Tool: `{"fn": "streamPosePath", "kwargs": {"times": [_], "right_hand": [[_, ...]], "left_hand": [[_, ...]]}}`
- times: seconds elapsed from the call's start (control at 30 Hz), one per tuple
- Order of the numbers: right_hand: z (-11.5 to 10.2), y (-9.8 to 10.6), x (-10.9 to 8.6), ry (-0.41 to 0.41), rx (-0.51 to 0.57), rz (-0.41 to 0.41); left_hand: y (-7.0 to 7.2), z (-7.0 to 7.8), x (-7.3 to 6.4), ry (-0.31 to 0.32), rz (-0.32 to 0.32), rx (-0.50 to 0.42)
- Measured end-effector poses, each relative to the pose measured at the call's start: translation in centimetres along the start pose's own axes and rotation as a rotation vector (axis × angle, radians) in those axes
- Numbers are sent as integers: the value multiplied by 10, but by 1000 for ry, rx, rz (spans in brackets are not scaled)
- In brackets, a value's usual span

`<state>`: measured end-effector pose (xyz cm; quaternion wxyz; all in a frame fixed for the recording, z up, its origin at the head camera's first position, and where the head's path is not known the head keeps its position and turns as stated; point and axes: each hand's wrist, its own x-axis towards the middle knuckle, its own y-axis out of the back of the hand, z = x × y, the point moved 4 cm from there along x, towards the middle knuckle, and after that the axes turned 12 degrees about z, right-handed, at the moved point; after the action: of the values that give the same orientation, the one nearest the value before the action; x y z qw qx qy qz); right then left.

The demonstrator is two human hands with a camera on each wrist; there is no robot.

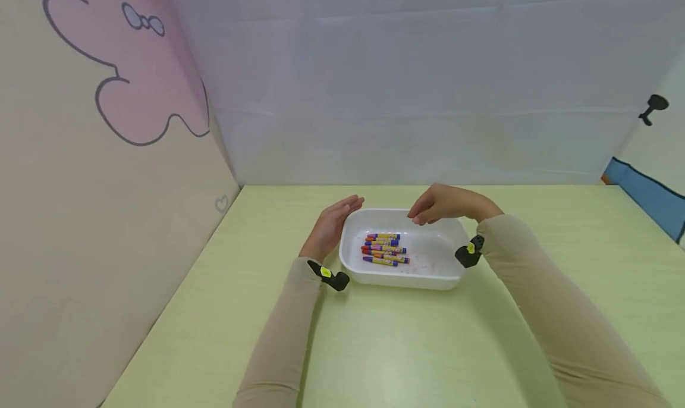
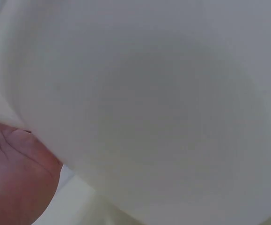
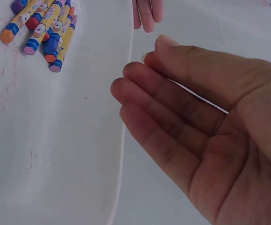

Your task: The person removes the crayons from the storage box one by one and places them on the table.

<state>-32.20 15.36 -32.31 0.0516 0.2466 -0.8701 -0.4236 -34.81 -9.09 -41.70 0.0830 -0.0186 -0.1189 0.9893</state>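
A white plastic tray point(image 1: 409, 281) stands on the table, with several crayons point(image 1: 386, 260) lying in a loose row in its left half. My left hand point(image 1: 329, 228) lies along the tray's left end, fingers extended at the rim. The left wrist view is mostly filled by the tray's outer wall point(image 2: 149, 103), with part of the palm point(image 2: 18, 178) beside it. Over the tray's back edge hovers my right hand point(image 1: 446, 203), holding nothing. Its fingers point(image 3: 154, 138) are loosely bent, the thumb close to the index finger in the right wrist view.
The pale green table point(image 1: 369, 348) extends around the tray. A white sheet point(image 1: 401, 99) hangs behind its back edge, and a wall point(image 1: 107, 229) with a pink cartoon figure borders the left side. Reddish crayon marks point(image 3: 4, 89) streak the tray's floor.
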Motion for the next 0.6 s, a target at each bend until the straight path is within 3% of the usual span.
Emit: {"fn": "streamPosePath", "kwargs": {"times": [0.27, 0.6], "right_hand": [[1, -26, 22, -42, -3, -148], [5, -50, 37, -110, -46, -179]], "left_hand": [[-5, -9, 5, 42, 49, -1], [-5, -12, 8, 51, 81, 19]]}}
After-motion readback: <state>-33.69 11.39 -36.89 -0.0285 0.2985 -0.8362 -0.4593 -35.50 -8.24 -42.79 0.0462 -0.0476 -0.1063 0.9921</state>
